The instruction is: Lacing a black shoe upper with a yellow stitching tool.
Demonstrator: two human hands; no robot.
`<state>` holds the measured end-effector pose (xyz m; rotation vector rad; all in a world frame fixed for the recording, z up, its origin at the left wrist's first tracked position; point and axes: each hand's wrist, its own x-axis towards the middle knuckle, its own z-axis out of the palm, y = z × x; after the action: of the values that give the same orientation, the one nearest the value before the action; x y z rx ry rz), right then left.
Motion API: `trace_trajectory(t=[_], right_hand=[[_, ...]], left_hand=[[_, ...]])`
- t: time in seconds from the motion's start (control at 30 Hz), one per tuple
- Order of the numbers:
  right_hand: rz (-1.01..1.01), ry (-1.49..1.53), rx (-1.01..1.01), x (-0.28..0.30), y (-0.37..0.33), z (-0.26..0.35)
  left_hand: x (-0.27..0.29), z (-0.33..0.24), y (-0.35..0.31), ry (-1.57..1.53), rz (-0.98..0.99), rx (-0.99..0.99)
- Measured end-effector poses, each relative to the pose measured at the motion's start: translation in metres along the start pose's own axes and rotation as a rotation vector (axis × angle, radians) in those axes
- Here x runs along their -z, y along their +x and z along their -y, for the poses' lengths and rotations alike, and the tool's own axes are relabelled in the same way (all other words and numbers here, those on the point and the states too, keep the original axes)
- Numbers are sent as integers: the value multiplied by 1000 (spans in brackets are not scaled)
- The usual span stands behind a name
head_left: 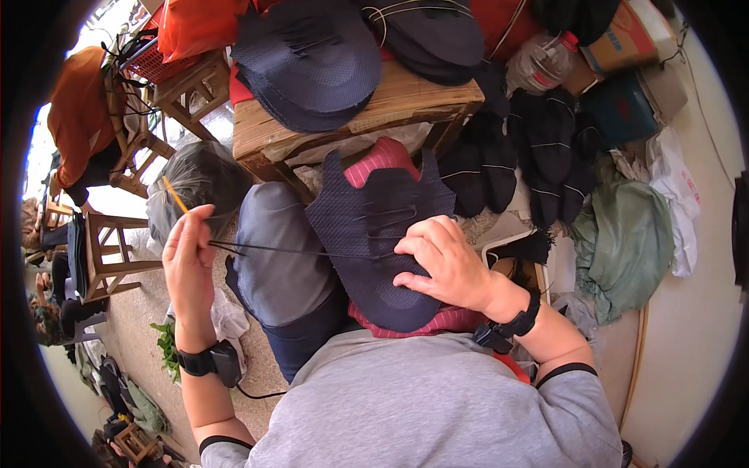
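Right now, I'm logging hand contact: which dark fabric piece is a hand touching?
The dark fabric piece over pink striped cloth: the right hand rests on it. Stacked pieces on the wooden bench lie untouched.

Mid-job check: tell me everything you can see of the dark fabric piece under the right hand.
The dark fabric piece is navy to black and looks like textured cloth. Its near end is rounded; at the far end, two pointed tabs flank a notched edge. Dark strands cross its middle in roughly parallel rows. It lies lengthwise over red striped cloth, which shows at both ends. The right hand rests on it, covering part of its right side. Dark cord stretches from it to the left hand.
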<state>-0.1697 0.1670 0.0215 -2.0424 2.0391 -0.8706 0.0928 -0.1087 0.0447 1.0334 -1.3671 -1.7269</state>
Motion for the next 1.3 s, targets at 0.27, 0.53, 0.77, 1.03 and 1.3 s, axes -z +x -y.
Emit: trace_trajectory(t=[0.27, 0.53, 0.77, 1.03, 1.3], right_hand=[[-177, 91, -2, -4, -24, -3], [-58, 430, -494, 13, -24, -4], [33, 655, -542, 10, -29, -10], [36, 1090, -389, 9, -11, 4], [-78, 1871, -462, 15, -9, -24]], left_hand=[[-12, 11, -7, 166, 54, -71], [-95, 8, -59, 637, 730, -272], [-127, 20, -54, 832, 823, -636], [-140, 21, -67, 309, 808, 63], [-133, 13, -61, 505, 1027, -2]])
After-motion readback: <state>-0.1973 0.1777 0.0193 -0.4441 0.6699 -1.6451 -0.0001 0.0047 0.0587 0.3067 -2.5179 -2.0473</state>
